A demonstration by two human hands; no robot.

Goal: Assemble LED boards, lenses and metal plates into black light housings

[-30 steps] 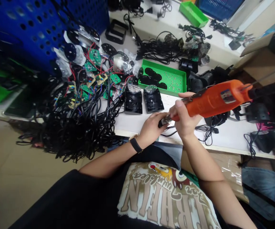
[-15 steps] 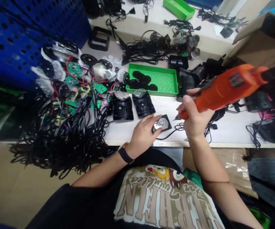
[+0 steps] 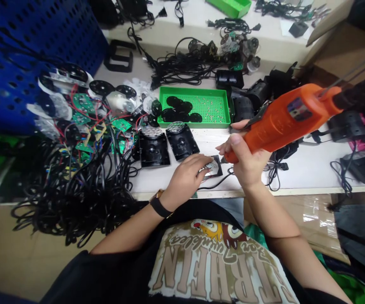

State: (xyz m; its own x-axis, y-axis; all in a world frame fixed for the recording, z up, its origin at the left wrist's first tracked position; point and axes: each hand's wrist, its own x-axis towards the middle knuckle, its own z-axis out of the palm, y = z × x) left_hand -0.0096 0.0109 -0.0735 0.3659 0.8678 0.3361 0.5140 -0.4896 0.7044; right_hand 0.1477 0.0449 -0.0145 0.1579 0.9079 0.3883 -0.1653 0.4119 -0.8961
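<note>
1. Swung in since half a second ago, the right hand (image 3: 248,164) has brought its orange power screwdriver (image 3: 280,120) nearer the left hand (image 3: 185,177); the tip (image 3: 223,160) stood apart from the small black part (image 3: 214,166) then and is now right at its edge.
2. White counter (image 3: 312,169) spreads under and beyond both hands, a blue perforated crate (image 3: 43,38) standing well beyond and left of the left hand.
3. Heaped black cables (image 3: 74,202) lie left of the left hand, spilling over the counter's near edge, with green circuit boards (image 3: 82,105) beyond them.
4. Fingers wrap the orange power screwdriver in the right hand; it lies aslant, tip toward the left hand.
5. Ahead of both hands is a green tray (image 3: 195,125), black discs (image 3: 179,109) at its left and tiny metal pieces (image 3: 212,102) at its right.
6. Two black housings (image 3: 153,147) lie side by side, just beyond the left hand.
7. Thumb and fingers of the left hand pinch the small black part, silver on top; whether the tip touches it, I cannot tell.
</note>
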